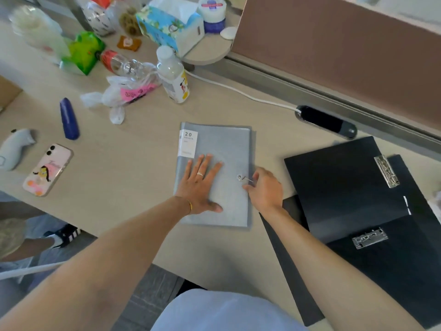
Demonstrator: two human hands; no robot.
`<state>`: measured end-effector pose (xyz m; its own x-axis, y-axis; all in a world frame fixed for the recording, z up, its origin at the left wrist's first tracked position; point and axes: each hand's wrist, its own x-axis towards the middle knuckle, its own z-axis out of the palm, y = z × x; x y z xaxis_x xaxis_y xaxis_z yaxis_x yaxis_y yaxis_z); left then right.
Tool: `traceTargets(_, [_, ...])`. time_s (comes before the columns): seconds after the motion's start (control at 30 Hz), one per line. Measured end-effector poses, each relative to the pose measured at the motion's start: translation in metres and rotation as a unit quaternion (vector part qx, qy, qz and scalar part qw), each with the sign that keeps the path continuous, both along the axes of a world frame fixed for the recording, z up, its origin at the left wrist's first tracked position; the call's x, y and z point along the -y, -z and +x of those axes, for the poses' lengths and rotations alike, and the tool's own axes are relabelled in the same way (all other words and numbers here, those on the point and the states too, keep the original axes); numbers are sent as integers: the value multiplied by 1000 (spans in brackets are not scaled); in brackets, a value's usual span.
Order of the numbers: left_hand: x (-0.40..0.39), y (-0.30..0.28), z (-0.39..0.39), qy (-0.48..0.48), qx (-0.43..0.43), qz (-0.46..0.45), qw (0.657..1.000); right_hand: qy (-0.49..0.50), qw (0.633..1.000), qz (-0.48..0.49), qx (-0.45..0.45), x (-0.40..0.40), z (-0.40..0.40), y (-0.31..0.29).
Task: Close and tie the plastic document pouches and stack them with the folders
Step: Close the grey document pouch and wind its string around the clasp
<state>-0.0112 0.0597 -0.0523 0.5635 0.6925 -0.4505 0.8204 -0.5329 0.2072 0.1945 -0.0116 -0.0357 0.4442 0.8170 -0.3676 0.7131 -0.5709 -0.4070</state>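
left grip (201,185) flat on pouch (229,149), right grip (263,187) pinching string (248,179)

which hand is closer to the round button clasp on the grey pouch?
Right. The right hand pinches the string just right of the button clasp. The left hand lies flat on the grey pouch, to the clasp's left.

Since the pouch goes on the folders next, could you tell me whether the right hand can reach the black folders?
Probably yes: the right hand pinches the string at the grey pouch, and the black folders lie right beside it.
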Motion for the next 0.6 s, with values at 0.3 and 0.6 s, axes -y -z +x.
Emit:
traceTargets(0.3, [25,1,-27,-343,127,48,929,51,992,10,-111,18,-10,-11])
traceTargets(0.6, [16,-13,-45,-353,47,16,934,-3,988,12,-157,12,-50,-14])
